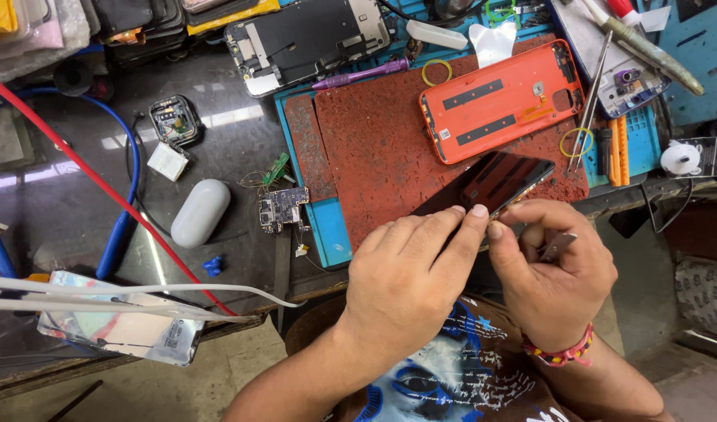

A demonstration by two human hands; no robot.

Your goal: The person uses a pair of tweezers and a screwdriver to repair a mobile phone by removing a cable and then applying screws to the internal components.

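Observation:
My left hand grips the near end of a dark phone screen, which is tilted over the red work mat. My right hand pinches a thin grey metal blade and presses its thumb against the screen's edge beside my left forefinger. A red beaded band circles my right wrist. An orange phone back shell lies inside-up on the mat just beyond the screen.
A small circuit board, a white oval case and a square chip module lie on the dark bench at left. Tweezers, a purple tool, another opened phone, red and blue cables sit around.

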